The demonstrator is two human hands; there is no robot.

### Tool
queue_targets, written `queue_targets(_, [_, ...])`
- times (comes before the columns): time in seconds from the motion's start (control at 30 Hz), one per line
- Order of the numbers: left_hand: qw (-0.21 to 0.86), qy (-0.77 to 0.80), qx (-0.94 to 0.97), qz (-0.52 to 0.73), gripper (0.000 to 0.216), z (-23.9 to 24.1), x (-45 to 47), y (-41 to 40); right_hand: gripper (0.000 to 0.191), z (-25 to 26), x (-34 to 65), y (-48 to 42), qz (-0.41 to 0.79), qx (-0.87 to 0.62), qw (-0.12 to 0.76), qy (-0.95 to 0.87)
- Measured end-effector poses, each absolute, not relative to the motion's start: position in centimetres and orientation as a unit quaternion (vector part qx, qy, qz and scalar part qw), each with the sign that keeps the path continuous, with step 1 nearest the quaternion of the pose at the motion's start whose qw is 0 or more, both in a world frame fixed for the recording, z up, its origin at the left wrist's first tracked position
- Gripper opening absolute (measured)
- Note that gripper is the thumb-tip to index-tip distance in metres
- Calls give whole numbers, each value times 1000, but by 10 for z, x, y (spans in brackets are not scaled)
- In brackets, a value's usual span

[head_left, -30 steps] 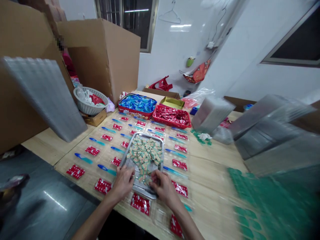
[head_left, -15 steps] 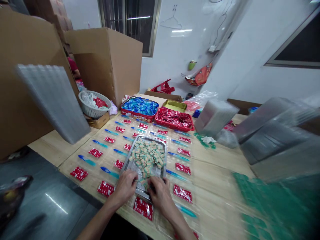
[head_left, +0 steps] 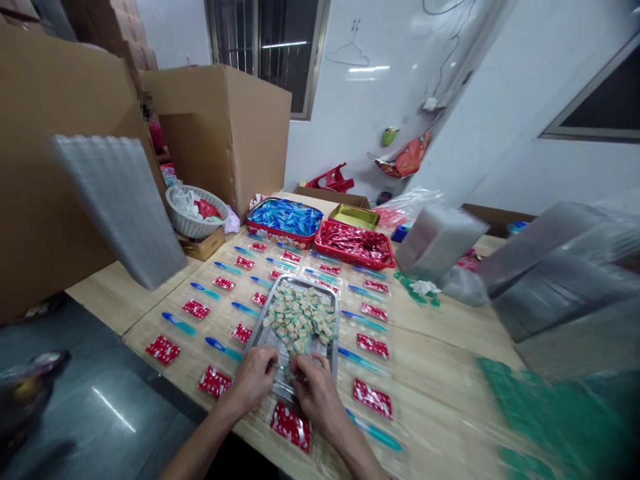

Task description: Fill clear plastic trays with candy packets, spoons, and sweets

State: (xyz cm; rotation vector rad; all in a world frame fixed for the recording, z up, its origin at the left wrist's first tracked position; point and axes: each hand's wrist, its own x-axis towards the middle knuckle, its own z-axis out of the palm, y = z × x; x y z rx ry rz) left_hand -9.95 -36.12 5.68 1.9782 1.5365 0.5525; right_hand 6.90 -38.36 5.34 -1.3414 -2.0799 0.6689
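Note:
A metal tray point(head_left: 335, 347) holds a heap of small square pale-and-green pieces point(head_left: 300, 313); its near part shows bare metal. Over the tray's near left edge, my left hand point(head_left: 257, 375) is closed, thumb and fingers pinched together. My right hand point(head_left: 314, 383) is closed too, fingers curled down over the near end of the tray, close beside the left. Whatever the fingertips hold is too small or hidden to make out. Around and under the tray lie clear plastic blister sheets with red patterned packets point(head_left: 373, 345) and blue plastic sticks point(head_left: 364, 321).
Behind the tray stand a tin of blue sticks point(head_left: 285, 220) and a red basket of red packets point(head_left: 355, 243). Stacked clear plastic trays stand at left point(head_left: 125, 207) and right point(head_left: 440, 243). Green sheeting point(head_left: 560, 407) lies at right. A white basket point(head_left: 197, 217) sits at back left.
The view has shifted slightly, so everything sits a little further right and lower. My right hand has moved left over the tray, closer to my left hand.

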Motion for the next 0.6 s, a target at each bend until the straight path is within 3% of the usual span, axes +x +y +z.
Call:
queue_targets(0.3, [291,553,760,179,25,55,-111,-358,25,44,45,-368,212,-462,322,-798])
queue_targets(0.6, [311,563,746,173,17,54,-108,-359,25,46,45,-369,255,-504,314,-763])
